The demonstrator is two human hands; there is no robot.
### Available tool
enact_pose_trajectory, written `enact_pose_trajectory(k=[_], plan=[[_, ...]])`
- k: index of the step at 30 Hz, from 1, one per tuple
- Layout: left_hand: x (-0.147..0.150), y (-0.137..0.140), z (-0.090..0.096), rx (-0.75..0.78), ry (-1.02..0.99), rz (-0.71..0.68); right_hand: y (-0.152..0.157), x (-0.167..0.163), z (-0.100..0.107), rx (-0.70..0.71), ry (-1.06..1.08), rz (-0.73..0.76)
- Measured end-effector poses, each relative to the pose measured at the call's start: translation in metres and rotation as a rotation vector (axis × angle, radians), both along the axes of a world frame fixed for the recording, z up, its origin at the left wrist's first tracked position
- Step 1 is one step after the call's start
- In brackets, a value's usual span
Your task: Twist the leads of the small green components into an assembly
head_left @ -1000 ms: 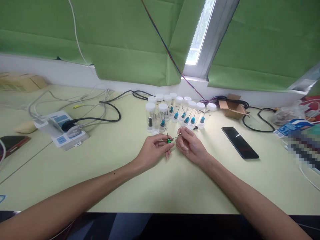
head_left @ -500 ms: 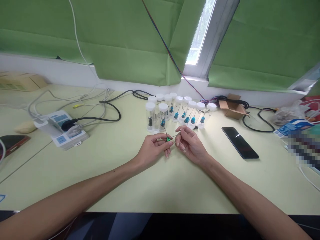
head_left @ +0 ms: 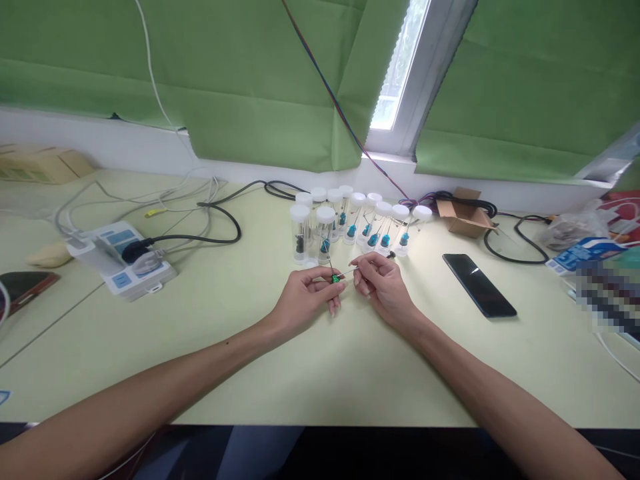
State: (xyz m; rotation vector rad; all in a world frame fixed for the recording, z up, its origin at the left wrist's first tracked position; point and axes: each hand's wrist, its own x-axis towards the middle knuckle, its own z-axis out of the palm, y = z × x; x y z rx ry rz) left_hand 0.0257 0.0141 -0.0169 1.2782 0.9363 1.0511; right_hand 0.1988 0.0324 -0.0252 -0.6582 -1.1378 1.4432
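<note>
Head view: the left hand point(head_left: 305, 301) pinches a small green-hubbed needle part point(head_left: 335, 279) between closed fingertips at table centre, while the right hand point(head_left: 381, 288), fingers closed, grips a thin wire point(head_left: 349, 272) that runs to that part. A cluster of white-capped clear vials point(head_left: 350, 220) stands close at 12 o'clock, a black smartphone point(head_left: 479, 285) lies at 3 o'clock, and a white power strip point(head_left: 123, 261) with cables sits at 9 o'clock. Bare pale-green table point(head_left: 320, 373) extends at 6 o'clock to the near edge.

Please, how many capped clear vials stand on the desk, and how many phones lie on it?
Capped clear vials: 10
Black phone, right side: 1
Dark phone, left edge: 1
Total: 12
</note>
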Motion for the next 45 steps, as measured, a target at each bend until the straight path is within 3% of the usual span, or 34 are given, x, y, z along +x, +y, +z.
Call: enact_pose_trajectory(k=[17, 30, 39, 45], plan=[[0.0000, -0.0024, 0.0008, 0.041, 0.043, 0.046, -0.0027, -0.0009, 0.0060, 0.101, -0.250, -0.193], [0.0012, -0.0044, -0.0007, 0.091, 0.096, 0.109, -0.0061, -0.0015, 0.0072, 0.105, -0.342, -0.196], [0.0010, -0.0063, -0.0021, 0.263, 0.195, 0.136, -0.0062, -0.0026, 0.0068, -0.041, -0.291, -0.200], [-0.0015, -0.0050, -0.0027, 0.397, 0.279, 0.209, -0.0048, -0.0020, 0.0101, -0.040, -0.232, -0.139]])
